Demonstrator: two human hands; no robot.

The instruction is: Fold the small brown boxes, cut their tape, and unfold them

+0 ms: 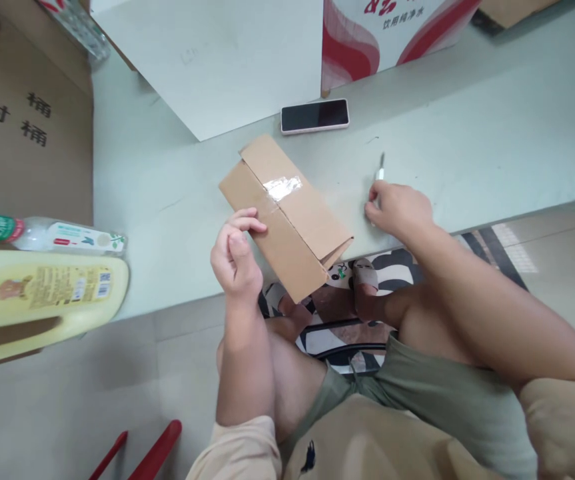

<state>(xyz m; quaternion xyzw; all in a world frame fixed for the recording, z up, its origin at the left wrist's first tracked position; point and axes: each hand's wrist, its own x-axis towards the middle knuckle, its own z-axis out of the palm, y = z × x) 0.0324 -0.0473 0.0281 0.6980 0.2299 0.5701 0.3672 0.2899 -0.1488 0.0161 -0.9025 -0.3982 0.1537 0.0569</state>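
Observation:
A small flat cardboard box [287, 220] lies at a slant near the table's front edge, its near corner reaching past it. A strip of clear shiny tape [283, 188] crosses the seam on its top. My left hand [237, 257] is at the box's left side, fingers loosely bent with their tips over its top, thumb apart. To the right of the box, my right hand [401, 208] is low over the table, thumb and fingers closed on a slim white craft knife [380, 175]. Its dark metal tip points away from me; the rest of its handle is hidden.
A smartphone [314, 116] lies behind the box, before a large white carton [227, 60] and a red-and-white carton [392, 33]. On the left are a brown carton [27, 147], a plastic bottle [67, 235] and a yellow jug [47, 300]. Red legs [154, 453] show below.

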